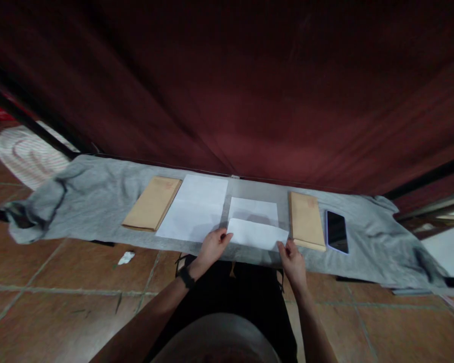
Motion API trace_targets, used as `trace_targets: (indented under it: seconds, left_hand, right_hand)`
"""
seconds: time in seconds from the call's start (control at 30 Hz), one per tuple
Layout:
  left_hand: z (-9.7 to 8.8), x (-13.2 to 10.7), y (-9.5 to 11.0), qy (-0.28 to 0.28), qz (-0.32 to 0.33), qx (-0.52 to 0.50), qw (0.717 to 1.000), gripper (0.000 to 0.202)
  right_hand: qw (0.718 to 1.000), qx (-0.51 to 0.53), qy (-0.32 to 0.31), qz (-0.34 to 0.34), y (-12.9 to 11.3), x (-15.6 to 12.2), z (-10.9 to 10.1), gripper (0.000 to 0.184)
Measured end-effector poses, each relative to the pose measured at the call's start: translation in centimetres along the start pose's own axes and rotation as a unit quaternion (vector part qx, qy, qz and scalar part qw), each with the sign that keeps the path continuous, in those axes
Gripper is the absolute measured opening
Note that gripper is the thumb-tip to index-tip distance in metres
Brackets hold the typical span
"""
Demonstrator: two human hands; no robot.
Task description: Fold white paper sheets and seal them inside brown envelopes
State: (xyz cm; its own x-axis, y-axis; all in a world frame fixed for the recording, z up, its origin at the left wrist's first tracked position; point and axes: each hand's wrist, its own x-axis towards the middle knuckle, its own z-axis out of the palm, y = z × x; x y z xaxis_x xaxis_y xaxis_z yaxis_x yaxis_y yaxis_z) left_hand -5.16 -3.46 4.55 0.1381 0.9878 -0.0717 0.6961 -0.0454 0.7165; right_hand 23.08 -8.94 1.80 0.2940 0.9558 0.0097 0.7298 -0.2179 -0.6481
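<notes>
Over grey cloth (102,201) — white paper (256,234); left hand (213,246) pinching one end; right hand (292,259) pinching other.

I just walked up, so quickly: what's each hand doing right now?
Left hand: closed, pinching the white paper at its left side.
Right hand: closed, pinching the same paper at its right.

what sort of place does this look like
Probably a makeshift workspace indoors; which room, I can't tell. Gray cloth is spread in a narrow strip, a dark red backdrop rises behind it, and tiled floor shows below.
</notes>
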Motion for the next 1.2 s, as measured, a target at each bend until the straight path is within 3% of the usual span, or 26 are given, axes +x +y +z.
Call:
trace_targets:
  seconds: [0.13,0.63,0.87,1.2]
  left_hand:
    - [0.0,1.0,0.5,0.005,-0.022,0.026,0.999,0.031]
    - [0.2,4.3,1.7,-0.025,-0.095,0.176,0.980,0.027]
    - [0.0,5.1,2.6,-0.037,-0.129,0.215,0.967,0.026]
    - [0.3,6.0,3.0,-0.034,-0.124,0.234,0.964,0.029]
  right_hand:
    - [0.999,-0.043,0.017,0.023,-0.8,0.6,0.7,0.055]
    - [0.981,-0.163,-0.033,0.099,-4.3,3.1,1.2,0.042]
    - [0.976,-0.195,-0.027,0.089,-4.9,4.1,1.4,0.043]
    - [0.969,-0.235,-0.013,0.079,-5.0,5.3,2.0,0.039]
